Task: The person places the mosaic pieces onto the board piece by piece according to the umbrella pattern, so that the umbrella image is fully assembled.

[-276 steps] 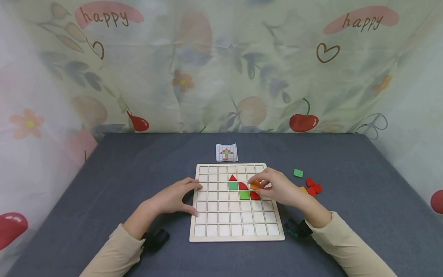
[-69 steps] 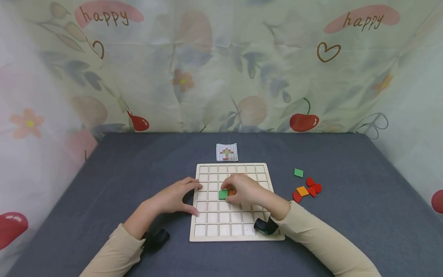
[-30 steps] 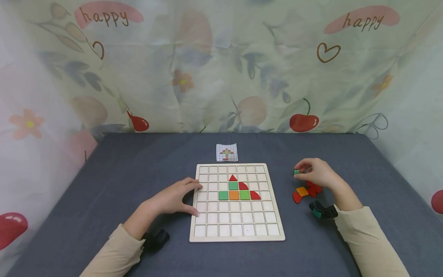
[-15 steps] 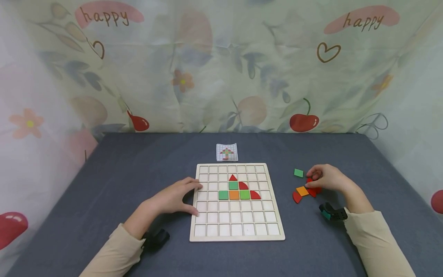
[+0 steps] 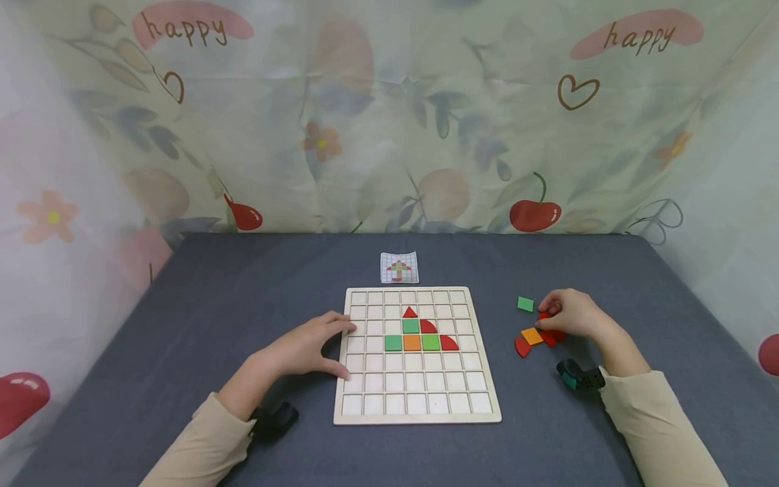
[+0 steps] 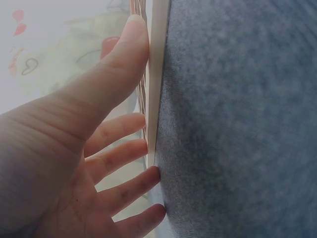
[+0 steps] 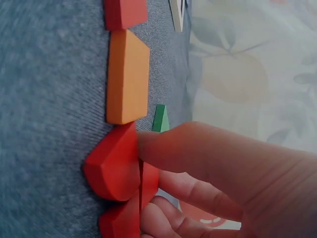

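Note:
A pale wooden grid board (image 5: pixel 416 418) lies mid-table. Several coloured tiles sit in its cells: a red triangle (image 5: pixel 409 312), green squares, an orange square (image 5: pixel 412 343) and two red quarter circles, one being the lower right quarter circle (image 5: pixel 449 343). My left hand (image 5: pixel 304 346) rests at the board's left edge, its thumb and fingers (image 6: pixel 126 126) spread and touching the rim. Right of the board, my right hand (image 5: pixel 575 313) pinches a red quarter-circle tile (image 7: pixel 149 181) between thumb and fingers, among other red tiles (image 7: pixel 115 163). The hand partly hides that pile.
Beside the red pile lie a loose orange square (image 5: pixel 531 336), a red quarter circle (image 5: pixel 522 347) and a green square (image 5: pixel 525 304). Behind the board is a small printed pattern card (image 5: pixel 399 268). A patterned curtain (image 5: pixel 389 122) hangs behind the dark tablecloth (image 5: pixel 274 270).
Green and orange squares now sit in the board's middle row. My right hand went from the board to the loose green tile, left it, and moved to the red tiles. The left hand stayed.

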Available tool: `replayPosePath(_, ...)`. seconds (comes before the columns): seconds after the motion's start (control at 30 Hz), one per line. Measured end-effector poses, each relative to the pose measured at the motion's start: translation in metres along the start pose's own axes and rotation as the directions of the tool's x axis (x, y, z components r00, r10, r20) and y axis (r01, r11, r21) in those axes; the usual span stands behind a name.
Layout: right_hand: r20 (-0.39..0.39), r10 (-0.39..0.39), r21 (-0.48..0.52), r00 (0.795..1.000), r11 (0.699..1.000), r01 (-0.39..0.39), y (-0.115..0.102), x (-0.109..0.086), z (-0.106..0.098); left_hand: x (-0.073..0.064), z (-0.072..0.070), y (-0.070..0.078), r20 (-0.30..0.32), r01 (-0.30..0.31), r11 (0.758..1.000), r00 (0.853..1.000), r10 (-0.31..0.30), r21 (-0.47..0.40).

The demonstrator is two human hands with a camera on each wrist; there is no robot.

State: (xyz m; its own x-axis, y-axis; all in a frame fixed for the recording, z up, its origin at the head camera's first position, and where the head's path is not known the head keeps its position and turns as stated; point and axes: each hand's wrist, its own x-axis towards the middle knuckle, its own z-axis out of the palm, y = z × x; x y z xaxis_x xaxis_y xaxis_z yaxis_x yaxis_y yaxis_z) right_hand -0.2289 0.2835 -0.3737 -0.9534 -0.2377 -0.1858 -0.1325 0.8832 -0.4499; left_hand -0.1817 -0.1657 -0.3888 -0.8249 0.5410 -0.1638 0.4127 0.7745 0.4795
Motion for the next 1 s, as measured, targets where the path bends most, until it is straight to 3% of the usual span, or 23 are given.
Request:
replayPosePath(0.6, -0.05, -0.007, -0.004, 0.999, 1.0, 0.006, -0.002, 0.0005, 0.0025, -0.0008, -0.0019, 0.0022, 0.002, 0.004, 1.0, 1.0, -0.004, 0.003)
replayPosePath(1.0, -0.079, -0.053, 0.048, 0.995, 0.997, 0.057, -0.0001, -0.0017, -0.0007, -0.0007, -0.0013, 0.0025, 0.003, 0.001, 1.0, 1.0, -0.001, 0.002)
